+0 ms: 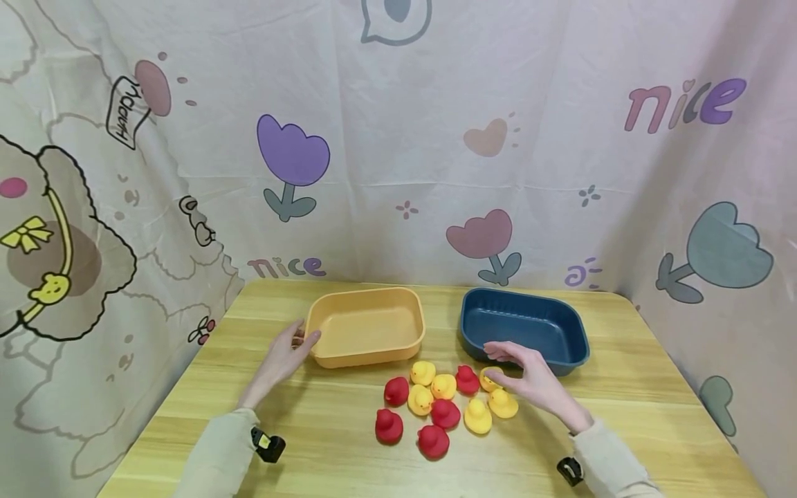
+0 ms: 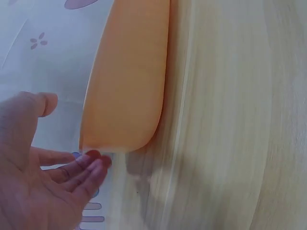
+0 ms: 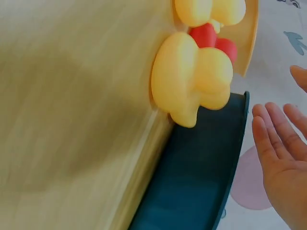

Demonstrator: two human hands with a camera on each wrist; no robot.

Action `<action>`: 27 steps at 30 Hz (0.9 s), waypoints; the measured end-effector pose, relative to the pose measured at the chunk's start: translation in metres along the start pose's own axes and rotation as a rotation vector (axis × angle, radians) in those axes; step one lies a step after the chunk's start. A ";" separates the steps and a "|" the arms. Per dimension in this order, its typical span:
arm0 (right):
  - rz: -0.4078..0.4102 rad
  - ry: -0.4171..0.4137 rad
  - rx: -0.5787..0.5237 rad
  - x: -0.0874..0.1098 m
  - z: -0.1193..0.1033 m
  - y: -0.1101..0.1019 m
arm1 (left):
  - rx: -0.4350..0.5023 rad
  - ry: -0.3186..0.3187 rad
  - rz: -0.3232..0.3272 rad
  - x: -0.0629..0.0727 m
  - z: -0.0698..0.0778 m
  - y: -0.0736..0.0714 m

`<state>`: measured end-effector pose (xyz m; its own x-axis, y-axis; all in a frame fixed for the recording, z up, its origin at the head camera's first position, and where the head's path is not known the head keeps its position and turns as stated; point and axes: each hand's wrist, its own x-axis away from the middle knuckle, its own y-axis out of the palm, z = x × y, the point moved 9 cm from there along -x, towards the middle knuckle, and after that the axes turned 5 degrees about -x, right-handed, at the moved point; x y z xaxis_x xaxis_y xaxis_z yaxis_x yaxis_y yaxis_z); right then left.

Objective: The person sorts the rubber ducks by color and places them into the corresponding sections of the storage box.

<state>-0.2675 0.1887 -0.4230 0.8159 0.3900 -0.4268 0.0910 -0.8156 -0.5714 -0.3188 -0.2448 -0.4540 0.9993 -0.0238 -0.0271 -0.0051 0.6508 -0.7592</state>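
Note:
My left hand [image 1: 288,358] is at the left end of an orange-yellow plastic basin [image 1: 367,359], its thumb near the rim. In the left wrist view the fingers, loosely bent, are right at the corner of the basin [image 2: 125,79], and the thumb stands apart from it. Over the yellow rubber ducks at the right of a group, my right hand [image 1: 534,379] hovers with relaxed, spread fingers and holds nothing. One yellow duck [image 1: 488,380] is partly hidden behind its thumb; another yellow duck [image 1: 503,404] sits just below. Behind that hand stands a dark blue basin [image 1: 519,325].
Several red ducks, one at the front left [image 1: 389,427], and several yellow ducks, one at the front right [image 1: 477,418], lie together on the wooden table [image 1: 324,443] in front of both basins. A patterned cloth [image 1: 386,228] hangs behind the table and along its sides.

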 end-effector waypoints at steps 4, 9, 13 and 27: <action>-0.040 0.037 -0.030 -0.001 0.006 0.010 | 0.033 -0.013 0.046 -0.001 -0.005 -0.003; -0.075 0.076 -0.037 -0.002 0.014 0.019 | 0.125 -0.024 0.052 0.000 -0.010 -0.005; -0.100 0.095 -0.033 -0.003 0.019 0.025 | 0.260 -0.033 0.026 -0.001 -0.013 -0.003; -0.166 0.101 0.113 -0.012 0.020 0.047 | 0.489 -0.021 -0.080 -0.003 -0.024 0.008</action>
<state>-0.2846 0.1542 -0.4587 0.8485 0.4655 -0.2516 0.1688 -0.6887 -0.7051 -0.3230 -0.2573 -0.4755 0.9965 -0.0761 0.0359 0.0839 0.9274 -0.3645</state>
